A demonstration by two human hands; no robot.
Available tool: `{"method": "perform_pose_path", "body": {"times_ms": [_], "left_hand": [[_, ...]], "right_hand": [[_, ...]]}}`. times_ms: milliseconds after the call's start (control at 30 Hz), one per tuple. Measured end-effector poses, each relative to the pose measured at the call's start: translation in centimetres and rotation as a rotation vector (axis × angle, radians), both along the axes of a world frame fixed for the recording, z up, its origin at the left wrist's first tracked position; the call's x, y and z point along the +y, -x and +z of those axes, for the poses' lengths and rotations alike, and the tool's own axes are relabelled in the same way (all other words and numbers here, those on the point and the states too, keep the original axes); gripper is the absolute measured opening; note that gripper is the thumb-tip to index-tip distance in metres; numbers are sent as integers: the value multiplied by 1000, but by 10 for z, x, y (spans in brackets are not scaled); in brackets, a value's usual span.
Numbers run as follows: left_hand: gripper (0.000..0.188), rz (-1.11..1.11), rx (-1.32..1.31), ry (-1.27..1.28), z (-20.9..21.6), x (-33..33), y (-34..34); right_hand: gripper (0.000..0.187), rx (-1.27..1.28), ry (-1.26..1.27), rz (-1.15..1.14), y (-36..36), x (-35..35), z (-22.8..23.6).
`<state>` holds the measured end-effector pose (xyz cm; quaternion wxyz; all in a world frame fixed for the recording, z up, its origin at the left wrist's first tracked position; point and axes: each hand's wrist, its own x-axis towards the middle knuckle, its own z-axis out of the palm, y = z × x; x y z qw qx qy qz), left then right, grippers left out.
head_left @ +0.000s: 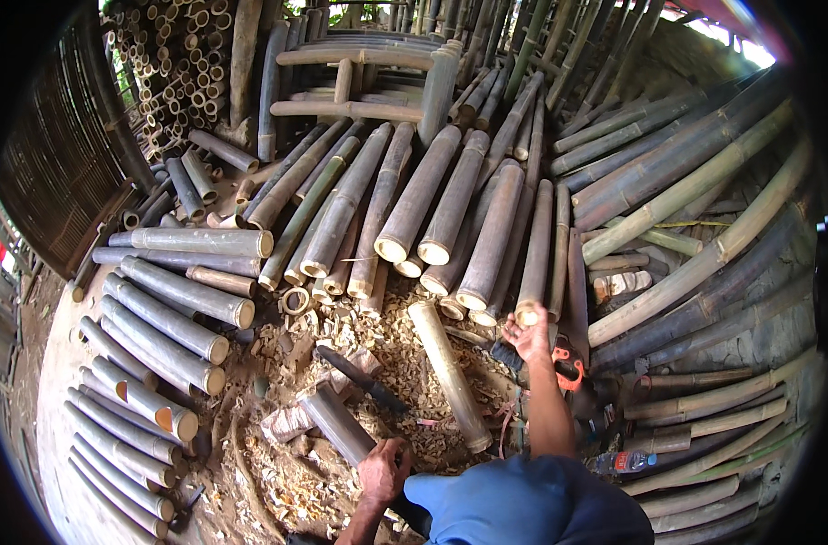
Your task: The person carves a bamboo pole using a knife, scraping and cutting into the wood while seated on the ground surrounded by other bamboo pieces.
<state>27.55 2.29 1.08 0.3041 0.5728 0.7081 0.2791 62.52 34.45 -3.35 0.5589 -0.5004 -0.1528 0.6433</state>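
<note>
My left hand (384, 468) is curled over the near end of a short grey bamboo tube (334, 420), whose far part slants up to the left by a pale wood block (287, 423). With the arm stretched forward, my right hand (529, 340) cups the pale cut end of a long bamboo pole (537, 245), fingers around its lower rim. Between my hands, a lighter bamboo tube with its skin scraped (448, 377) lies on the shavings. A dark machete-like tool (364, 377) rests across another wood block (352, 368).
Cut bamboo tubes (173, 336) lie in a row on the left; more poles (341, 222) fan out ahead. Long poles (704, 236) are heaped at right. Shavings (396, 336) cover the ground. An orange-and-black tool (568, 368) and a plastic bottle (627, 462) sit beside my right arm.
</note>
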Motion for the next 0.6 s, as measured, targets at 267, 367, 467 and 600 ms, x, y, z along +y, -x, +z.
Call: {"method": "perform_pose_path", "body": {"times_ms": [267,367,467,600], "left_hand": [[24,-25,-67,-5,2,5,-15],[24,-7,-48,3,2,4,-8],[25,-9,-30,4,2,4,-7],[24,-28,-61,-4,6,5,-14]], "right_hand": [[71,273,-112,-125,-45,8,49],[71,318,-119,-106,-31,8,53],[64,182,-3,-86,-34,15,65],[46,3,-128,-89,-64,19,72]]}}
